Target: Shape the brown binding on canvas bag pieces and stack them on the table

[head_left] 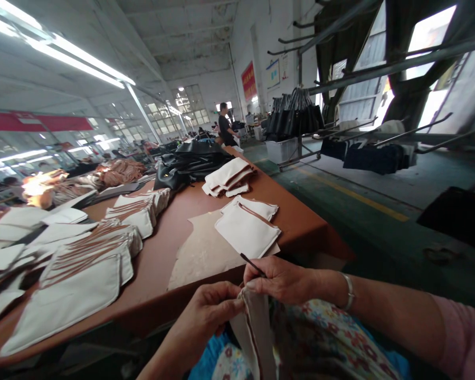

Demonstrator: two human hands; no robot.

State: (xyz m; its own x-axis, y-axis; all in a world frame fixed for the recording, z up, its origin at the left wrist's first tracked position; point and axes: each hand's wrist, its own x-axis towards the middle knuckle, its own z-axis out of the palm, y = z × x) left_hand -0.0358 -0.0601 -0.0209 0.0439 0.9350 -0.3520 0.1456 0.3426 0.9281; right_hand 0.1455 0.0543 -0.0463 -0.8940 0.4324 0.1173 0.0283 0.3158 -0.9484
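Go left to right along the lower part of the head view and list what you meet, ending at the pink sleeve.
Fanned row of white panels with brown edges → left hand → right hand → bracelet → pink sleeve.

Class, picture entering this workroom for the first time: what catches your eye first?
Nearest, at bottom centre, the left hand pinches a pale piece while the right hand holds a thin dark stick. Left of them, overlapping white pieces line the brown table; a black heap lies farther back.
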